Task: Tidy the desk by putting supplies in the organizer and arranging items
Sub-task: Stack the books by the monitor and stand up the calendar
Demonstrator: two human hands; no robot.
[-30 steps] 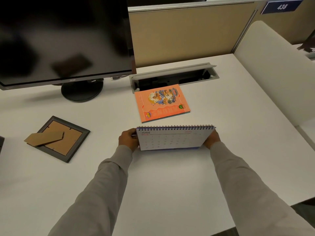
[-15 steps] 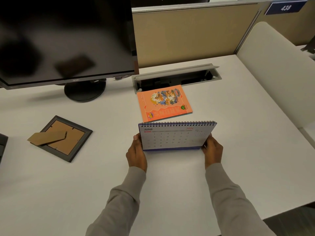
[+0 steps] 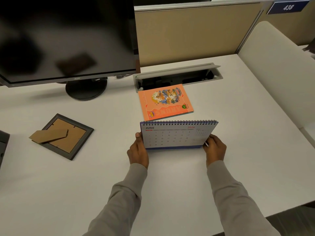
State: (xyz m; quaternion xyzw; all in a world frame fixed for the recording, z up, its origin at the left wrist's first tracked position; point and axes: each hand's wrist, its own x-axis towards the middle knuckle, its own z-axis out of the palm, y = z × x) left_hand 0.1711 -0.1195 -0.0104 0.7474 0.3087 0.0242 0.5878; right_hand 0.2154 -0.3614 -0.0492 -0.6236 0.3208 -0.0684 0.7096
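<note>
A spiral-bound desk calendar (image 3: pixel 177 134) showing June stands upright on the white desk (image 3: pixel 170 193), page facing me. My left hand (image 3: pixel 138 150) grips its left edge and my right hand (image 3: pixel 215 148) grips its right edge. Just behind the calendar an orange notebook (image 3: pixel 164 102) lies flat. A dark picture frame (image 3: pixel 63 136) lies face down at the left, its cardboard stand folded out across the back.
A black monitor (image 3: pixel 64 36) on a round base (image 3: pixel 86 88) fills the back left. An open cable tray (image 3: pixel 177 78) is set into the desk behind the notebook. Beige partitions (image 3: pixel 192 31) close the back and right. A dark object (image 3: pixel 3 142) shows at the left edge.
The calendar has been tipped more upright, so its June page now faces me. Both hands have slid down to its lower side edges and my arms have drawn back.
</note>
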